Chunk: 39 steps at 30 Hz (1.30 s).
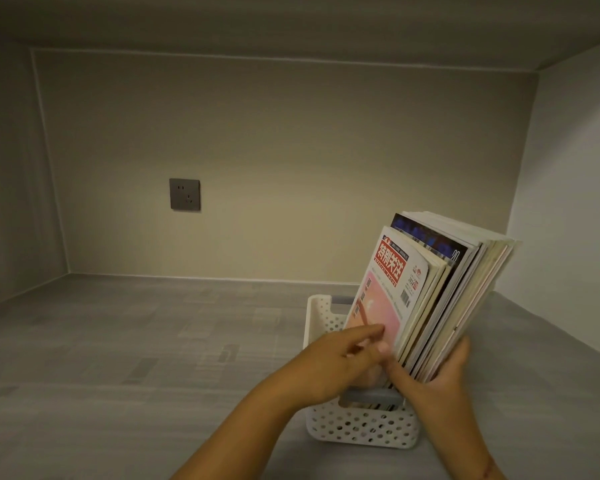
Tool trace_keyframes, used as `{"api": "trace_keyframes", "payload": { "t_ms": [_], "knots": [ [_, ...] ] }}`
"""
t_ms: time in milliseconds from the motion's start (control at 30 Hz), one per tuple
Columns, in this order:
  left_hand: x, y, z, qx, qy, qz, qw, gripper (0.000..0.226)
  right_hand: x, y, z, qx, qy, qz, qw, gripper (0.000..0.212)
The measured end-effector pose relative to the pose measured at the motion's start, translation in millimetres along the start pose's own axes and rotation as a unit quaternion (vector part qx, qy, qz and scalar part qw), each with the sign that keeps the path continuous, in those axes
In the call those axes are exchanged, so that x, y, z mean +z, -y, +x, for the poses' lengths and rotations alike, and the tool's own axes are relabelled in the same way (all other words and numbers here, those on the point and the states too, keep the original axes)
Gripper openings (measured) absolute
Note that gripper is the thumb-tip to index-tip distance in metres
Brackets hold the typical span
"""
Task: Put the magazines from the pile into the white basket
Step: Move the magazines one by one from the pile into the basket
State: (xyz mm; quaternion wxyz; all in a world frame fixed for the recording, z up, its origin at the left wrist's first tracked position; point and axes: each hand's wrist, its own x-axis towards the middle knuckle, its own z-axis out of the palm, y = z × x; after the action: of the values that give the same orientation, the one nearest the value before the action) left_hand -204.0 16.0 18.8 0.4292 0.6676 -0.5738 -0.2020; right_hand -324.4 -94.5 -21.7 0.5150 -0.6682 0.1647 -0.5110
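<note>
Magazines (440,292) stand on end as one stack in the white basket (361,427), leaning to the right. Their lower edges sit inside it and most of their length rises above the rim. We see a front cover with a red title block of white characters over a pink picture and a barcode near its right edge. Behind it comes a dark blue cover, then several pale, cream-edged issues fanned slightly at the top. The basket is a narrow plastic box pierced with round holes, with a grey handle bar at its near end and another at its far end. Through the near handle opening we see the bottom edges of the stack.

Our left hand (340,362) reaches in from the near left, with the index finger laid straight against the pink cover and the other fingers loosely extended beside it, pressing rather than grasping. Our right hand (440,375) clasps the stack from the near right. Its thumb lies across the front edges and its fingers wrap the rear of the outermost issue.

The basket rests on a grey wood-grain surface (118,341) at the near right of a beige-walled recess. A grey wall socket (185,194) sits on the far wall, well to the left.
</note>
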Motion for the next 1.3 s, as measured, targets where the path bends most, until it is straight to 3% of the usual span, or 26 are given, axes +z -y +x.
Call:
{"api": "trace_keyframes", "payload": {
  "t_ms": [100, 167, 267, 400, 800, 1133, 1300],
  "knots": [
    [-6, 13, 0, -0.027, -0.217, 0.037, 0.975, 0.041, 4, -1, -7, 0.015, -0.021, -0.012, 1.0, 0.098],
    [-9, 23, -2, -0.125, -0.268, -0.039, 0.954, 0.057, 5, -2, -8, 0.019, -0.02, -0.01, 1.0, 0.102],
    [-3, 34, -4, -0.215, -0.181, -0.317, 0.906, 0.061, 8, 0, -8, 0.009, -0.024, -0.006, 1.0, 0.106],
    [0, 40, -1, -0.212, -0.142, -0.455, 0.853, 0.04, 9, -5, -7, 0.003, -0.037, -0.011, 0.999, 0.091],
    [42, 21, 37, -0.177, -0.125, -0.491, 0.844, 0.02, -46, -17, 30, 0.004, -0.031, -0.053, 0.998, 0.076],
    [102, 0, 107, -0.188, -0.073, -0.501, 0.842, 0.021, -129, -23, 69, 0.001, -0.032, -0.087, 0.996, 0.084],
    [130, -9, 137, -0.175, -0.057, -0.507, 0.842, 0.018, -165, -28, 84, 0.007, -0.038, -0.086, 0.996, 0.077]
  ]
}}
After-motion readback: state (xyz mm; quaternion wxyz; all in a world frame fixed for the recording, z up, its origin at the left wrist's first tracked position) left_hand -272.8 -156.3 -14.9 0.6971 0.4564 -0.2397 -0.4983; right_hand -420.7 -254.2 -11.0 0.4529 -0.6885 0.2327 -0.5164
